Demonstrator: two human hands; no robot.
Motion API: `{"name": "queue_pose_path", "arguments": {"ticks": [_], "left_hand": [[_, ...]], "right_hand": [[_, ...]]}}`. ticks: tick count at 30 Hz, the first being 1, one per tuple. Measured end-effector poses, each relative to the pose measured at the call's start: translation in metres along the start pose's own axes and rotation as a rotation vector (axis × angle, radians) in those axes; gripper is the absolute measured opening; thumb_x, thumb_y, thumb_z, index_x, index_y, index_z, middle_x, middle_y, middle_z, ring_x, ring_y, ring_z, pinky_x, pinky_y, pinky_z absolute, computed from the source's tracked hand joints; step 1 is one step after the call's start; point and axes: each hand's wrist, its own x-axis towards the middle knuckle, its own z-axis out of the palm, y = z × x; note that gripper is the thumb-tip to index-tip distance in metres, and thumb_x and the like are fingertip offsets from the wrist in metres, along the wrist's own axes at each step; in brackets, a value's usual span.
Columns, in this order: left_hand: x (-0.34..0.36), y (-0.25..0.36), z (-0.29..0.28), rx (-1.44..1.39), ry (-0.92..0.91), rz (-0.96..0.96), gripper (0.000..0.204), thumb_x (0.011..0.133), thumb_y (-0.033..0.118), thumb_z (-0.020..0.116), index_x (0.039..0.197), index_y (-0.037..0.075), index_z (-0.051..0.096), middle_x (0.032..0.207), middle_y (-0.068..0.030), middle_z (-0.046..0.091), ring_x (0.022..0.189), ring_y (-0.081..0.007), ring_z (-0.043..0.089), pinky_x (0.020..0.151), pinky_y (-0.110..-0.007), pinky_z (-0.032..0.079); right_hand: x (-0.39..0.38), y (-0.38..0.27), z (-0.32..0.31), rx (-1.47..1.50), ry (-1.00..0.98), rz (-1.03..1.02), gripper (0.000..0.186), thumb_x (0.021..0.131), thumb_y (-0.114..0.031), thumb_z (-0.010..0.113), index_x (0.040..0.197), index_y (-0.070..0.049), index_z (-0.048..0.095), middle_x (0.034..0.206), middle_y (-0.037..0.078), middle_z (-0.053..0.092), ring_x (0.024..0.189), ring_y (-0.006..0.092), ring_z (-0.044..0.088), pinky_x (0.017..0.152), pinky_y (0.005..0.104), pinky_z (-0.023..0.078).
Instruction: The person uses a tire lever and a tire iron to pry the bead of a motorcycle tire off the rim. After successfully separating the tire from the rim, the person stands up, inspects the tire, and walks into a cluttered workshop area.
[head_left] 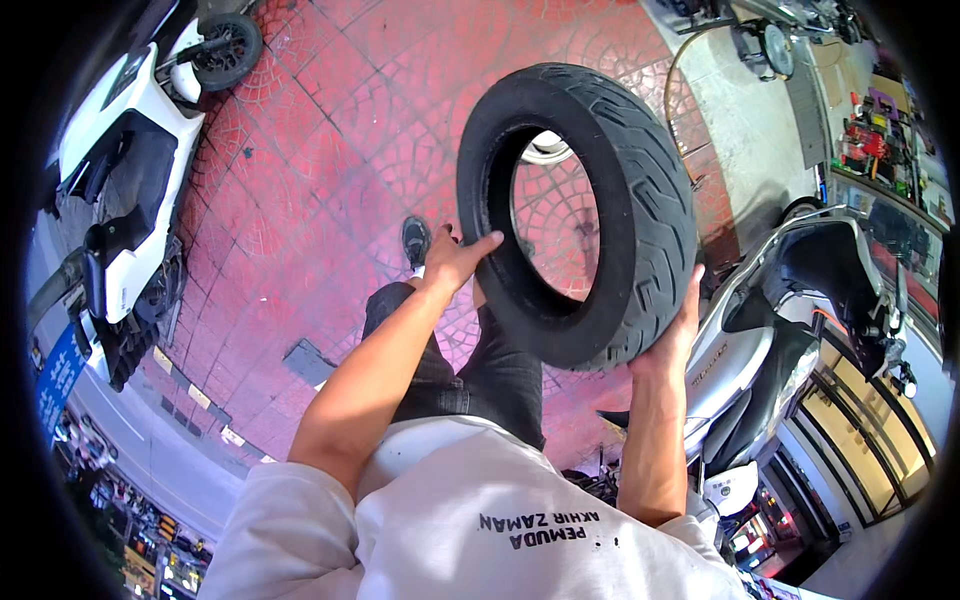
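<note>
A black rubber tyre (637, 230) with a grooved tread is held up tilted in front of me. My left hand (465, 252) grips its near left side, thumb on the sidewall. My right hand (670, 325) grips it at the lower right, with some fingers hidden behind the tread. Through the tyre's opening I see part of a white round object (545, 150) farther off, and the red patterned paving. My legs and a dark shoe (415, 240) show below.
A white scooter (145, 160) stands at the left, a silver-and-black scooter (740, 350) close at the right. Tools and parts (865, 140) crowd the upper right beside a pale concrete strip (745, 120). A grey flat object (308, 362) lies on the paving (300, 160). A road runs at the lower left.
</note>
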Motion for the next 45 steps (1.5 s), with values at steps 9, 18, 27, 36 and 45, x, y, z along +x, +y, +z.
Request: {"name": "queue_pose_path", "arguments": {"ticks": [9, 18, 27, 36, 45], "left_hand": [[-0.043, 0.06, -0.049, -0.539, -0.051, 0.238, 0.019, 0.076, 0.005, 0.072, 0.093, -0.001, 0.067, 0.08, -0.009, 0.068, 0.073, -0.0196, 0.068, 0.064, -0.037, 0.054], [-0.106, 0.066, -0.101, -0.889, 0.038, 0.325, 0.027, 0.075, -0.009, 0.062, 0.101, -0.002, 0.066, 0.087, -0.0045, 0.066, 0.076, -0.0185, 0.066, 0.068, -0.032, 0.054], [-0.122, 0.036, -0.123, -0.94, -0.002, 0.389, 0.03, 0.078, -0.004, 0.063, 0.108, 0.0, 0.064, 0.092, -0.0053, 0.068, 0.081, -0.0206, 0.069, 0.076, -0.033, 0.059], [-0.132, 0.021, -0.131, -0.985, 0.119, 0.308, 0.036, 0.079, -0.001, 0.068, 0.111, 0.008, 0.055, 0.086, -0.0037, 0.062, 0.075, -0.0187, 0.065, 0.067, -0.035, 0.057], [-0.149, 0.03, -0.147, -0.953, 0.047, 0.2, 0.034, 0.078, 0.004, 0.073, 0.109, 0.002, 0.057, 0.087, -0.0073, 0.065, 0.074, -0.021, 0.067, 0.067, -0.036, 0.059]], "right_hand": [[-0.094, -0.052, 0.022, 0.111, -0.38, -0.127, 0.067, 0.112, -0.055, 0.046, 0.154, -0.002, 0.05, 0.15, 0.016, 0.06, 0.132, 0.0297, 0.062, 0.113, 0.044, 0.049], [-0.115, -0.09, 0.066, 0.057, -0.517, -0.187, 0.068, 0.11, -0.052, 0.051, 0.15, 0.003, 0.052, 0.145, 0.019, 0.063, 0.126, 0.0293, 0.067, 0.109, 0.0411, 0.052], [-0.141, -0.08, 0.091, -0.039, -0.688, -0.089, 0.076, 0.11, -0.058, 0.044, 0.152, 0.005, 0.048, 0.148, 0.024, 0.06, 0.13, 0.0329, 0.065, 0.112, 0.0434, 0.052], [-0.159, -0.067, 0.111, -0.109, -0.714, -0.084, 0.073, 0.112, -0.057, 0.042, 0.154, 0.002, 0.048, 0.149, 0.022, 0.06, 0.132, 0.0316, 0.064, 0.113, 0.0449, 0.051], [-0.17, -0.069, 0.149, -0.165, -0.792, -0.139, 0.076, 0.11, -0.059, 0.045, 0.156, 0.001, 0.046, 0.152, 0.021, 0.058, 0.134, 0.0321, 0.062, 0.116, 0.0462, 0.048]]}}
